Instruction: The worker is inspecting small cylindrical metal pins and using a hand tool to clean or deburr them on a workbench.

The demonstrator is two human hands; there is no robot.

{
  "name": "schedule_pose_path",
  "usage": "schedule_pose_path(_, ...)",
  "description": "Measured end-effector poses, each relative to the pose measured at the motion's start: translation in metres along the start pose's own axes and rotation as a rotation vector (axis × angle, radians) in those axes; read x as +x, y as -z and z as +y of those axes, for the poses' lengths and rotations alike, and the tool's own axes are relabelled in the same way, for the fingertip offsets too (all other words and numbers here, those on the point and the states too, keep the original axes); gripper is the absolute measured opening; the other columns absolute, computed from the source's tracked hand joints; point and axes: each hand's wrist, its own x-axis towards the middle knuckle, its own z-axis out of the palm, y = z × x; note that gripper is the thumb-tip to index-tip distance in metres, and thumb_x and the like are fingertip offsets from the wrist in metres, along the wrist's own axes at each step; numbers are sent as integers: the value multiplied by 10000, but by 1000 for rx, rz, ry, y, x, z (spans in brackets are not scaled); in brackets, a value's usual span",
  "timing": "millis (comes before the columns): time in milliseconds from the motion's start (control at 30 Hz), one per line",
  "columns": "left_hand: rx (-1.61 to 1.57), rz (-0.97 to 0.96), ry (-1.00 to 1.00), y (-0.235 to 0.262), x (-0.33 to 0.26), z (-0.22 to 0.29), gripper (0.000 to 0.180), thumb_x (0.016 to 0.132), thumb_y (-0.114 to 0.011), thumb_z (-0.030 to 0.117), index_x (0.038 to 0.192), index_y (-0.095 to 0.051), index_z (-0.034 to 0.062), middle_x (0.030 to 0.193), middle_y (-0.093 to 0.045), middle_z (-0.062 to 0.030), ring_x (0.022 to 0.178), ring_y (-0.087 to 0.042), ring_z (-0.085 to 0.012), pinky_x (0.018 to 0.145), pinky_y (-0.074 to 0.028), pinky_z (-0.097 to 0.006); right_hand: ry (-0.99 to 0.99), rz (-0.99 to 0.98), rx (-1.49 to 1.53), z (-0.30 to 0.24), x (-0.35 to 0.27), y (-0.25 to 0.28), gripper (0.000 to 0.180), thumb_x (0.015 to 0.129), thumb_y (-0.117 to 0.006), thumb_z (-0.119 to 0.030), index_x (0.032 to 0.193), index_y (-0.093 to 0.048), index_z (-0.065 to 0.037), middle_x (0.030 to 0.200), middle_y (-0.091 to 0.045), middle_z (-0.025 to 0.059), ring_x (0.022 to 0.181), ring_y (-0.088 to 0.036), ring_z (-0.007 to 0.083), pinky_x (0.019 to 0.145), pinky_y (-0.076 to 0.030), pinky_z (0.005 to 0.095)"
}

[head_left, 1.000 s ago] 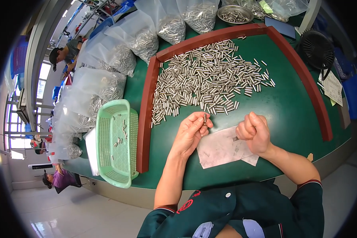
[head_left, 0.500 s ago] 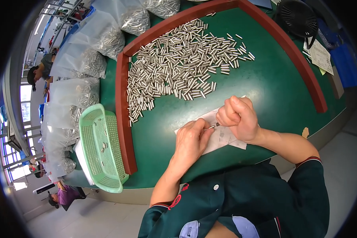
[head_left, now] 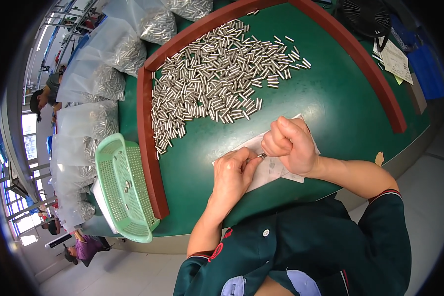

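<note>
Both hands meet above a whitish paper sheet (head_left: pixel 267 178) on the green table (head_left: pixel 330 84). My left hand (head_left: pixel 229 173) is closed, thumb and forefinger pinching a small metal pin (head_left: pixel 261 155) that points toward the right hand. My right hand (head_left: pixel 292 147) makes a fist with the thumb on top, right beside the pin's end. Whatever sits inside that fist is hidden by the fingers. Beyond the hands spreads a big heap of short silvery metal pins (head_left: pixel 212 79), lying loose in all directions.
A red-brown rail (head_left: pixel 150 172) borders the table. Left of it stands a light green perforated basket (head_left: pixel 142 185) with a few pins inside. Clear bags of metal pieces (head_left: pixel 108 81) line the far left. A black fan (head_left: pixel 365 17) and papers (head_left: pixel 395 61) lie far right. Other people are at left.
The hands stay together over the paper, with the gap between their fingertips slightly smaller. A dark tip seen earlier by the right fist is now harder to make out. The view has shifted a little.
</note>
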Motion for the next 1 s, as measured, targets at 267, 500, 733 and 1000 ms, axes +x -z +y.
schedule_pose_path(267,12,3,-8,0,0,2,101,671,-656,53,658,-565,12,521,-505,-100,466,-490,-246,462,-388,-335,6,-15,-10,0,-1,0,453,927,-288,-250,499,-251,-106,431,-220,-23,393,-184,98,408,-191,260)
schedule_pose_path(500,-2,-6,-3,0,1,2,109,663,-651,41,643,-552,-1,539,-516,-126,476,-499,-279,467,-397,-345,6,-51,-70,3,-4,-3,445,925,-302,-241,505,-263,-98,444,-238,-21,408,-202,95,426,-209,259)
schedule_pose_path(733,4,-24,-15,0,4,-1,153,670,-641,37,613,-507,-12,534,-496,-151,485,-488,-317,461,-391,-359,76,-104,-220,5,-6,-8,430,911,-337,-217,509,-273,-78,465,-241,-18,432,-218,87,435,-215,256)
schedule_pose_path(1000,-60,-4,1,1,1,4,140,680,-645,51,642,-522,-5,558,-528,-144,498,-510,-310,474,-401,-362,53,-81,-236,6,-5,-7,405,899,-323,-193,513,-265,-84,467,-233,-20,436,-218,87,435,-214,249)
